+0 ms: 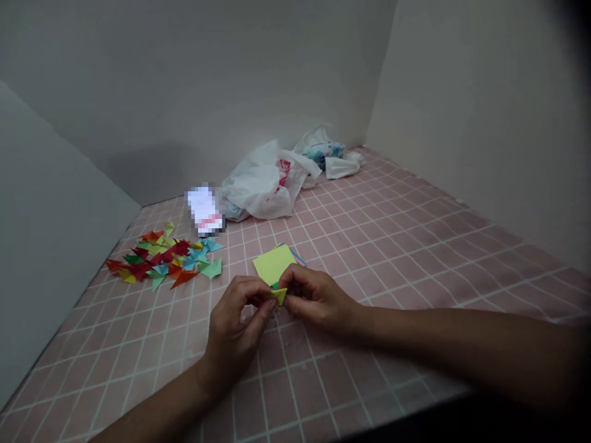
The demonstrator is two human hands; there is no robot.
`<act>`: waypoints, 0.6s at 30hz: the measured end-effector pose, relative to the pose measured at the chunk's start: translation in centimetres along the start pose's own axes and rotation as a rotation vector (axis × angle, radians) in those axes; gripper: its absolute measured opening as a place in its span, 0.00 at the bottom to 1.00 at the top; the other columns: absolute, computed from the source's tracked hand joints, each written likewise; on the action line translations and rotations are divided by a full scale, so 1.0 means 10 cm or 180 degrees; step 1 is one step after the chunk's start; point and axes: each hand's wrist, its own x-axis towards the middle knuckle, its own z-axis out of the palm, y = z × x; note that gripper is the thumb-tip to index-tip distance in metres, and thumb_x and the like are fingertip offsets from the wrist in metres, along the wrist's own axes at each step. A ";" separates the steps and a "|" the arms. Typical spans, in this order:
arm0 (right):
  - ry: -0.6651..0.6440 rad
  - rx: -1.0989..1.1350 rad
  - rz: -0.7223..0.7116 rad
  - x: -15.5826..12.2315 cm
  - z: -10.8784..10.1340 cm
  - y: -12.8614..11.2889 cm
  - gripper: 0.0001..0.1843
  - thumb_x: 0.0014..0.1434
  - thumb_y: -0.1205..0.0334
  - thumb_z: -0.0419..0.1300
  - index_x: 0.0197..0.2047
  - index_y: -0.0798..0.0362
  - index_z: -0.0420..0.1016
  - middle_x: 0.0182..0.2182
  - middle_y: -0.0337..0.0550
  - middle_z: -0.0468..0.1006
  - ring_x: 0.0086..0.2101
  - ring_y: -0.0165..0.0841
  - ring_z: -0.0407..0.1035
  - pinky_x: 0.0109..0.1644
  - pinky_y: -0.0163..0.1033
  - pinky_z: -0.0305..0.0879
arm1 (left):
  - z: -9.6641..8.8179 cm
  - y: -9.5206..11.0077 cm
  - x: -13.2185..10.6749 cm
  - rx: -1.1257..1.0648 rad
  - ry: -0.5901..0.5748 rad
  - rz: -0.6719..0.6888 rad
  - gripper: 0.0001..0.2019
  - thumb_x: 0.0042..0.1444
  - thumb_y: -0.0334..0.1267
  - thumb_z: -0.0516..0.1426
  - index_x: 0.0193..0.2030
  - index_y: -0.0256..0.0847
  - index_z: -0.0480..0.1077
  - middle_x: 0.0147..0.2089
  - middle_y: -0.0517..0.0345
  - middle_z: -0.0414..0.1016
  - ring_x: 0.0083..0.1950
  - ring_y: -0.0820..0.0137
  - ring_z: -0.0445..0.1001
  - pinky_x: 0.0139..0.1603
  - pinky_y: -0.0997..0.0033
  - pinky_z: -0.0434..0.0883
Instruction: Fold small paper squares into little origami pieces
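Near the paper stack (273,264), left hand (236,320) and right hand (323,301) pinch the folded paper (280,296), likely light, crease-prone; grip edges.

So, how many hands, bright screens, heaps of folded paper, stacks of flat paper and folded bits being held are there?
Left hand and right hand: 2
Screen: 1
Heap, its overlapping pieces too jumbled to count: 1
Stack: 1
Yellow piece, held: 1
Total: 6
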 end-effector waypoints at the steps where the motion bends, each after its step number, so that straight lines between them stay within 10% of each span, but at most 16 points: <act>1: -0.0008 0.0005 0.0000 0.00 0.00 0.00 0.05 0.54 0.72 0.56 0.34 0.54 0.66 0.25 0.33 0.68 0.23 0.24 0.62 0.27 0.32 0.57 | 0.00 0.00 0.00 0.0008 -0.0003 -0.0011 0.10 0.59 0.22 0.58 0.42 0.41 0.69 0.40 0.57 0.72 0.40 0.71 0.73 0.38 0.72 0.72; 18: 0.0118 -0.0428 -0.0215 -0.01 0.00 0.01 0.03 0.55 0.70 0.57 0.32 0.54 0.66 0.25 0.34 0.67 0.25 0.26 0.60 0.29 0.33 0.57 | -0.01 -0.03 0.01 0.0841 -0.0012 0.0495 0.07 0.59 0.24 0.59 0.42 0.39 0.70 0.41 0.53 0.70 0.43 0.67 0.72 0.44 0.67 0.70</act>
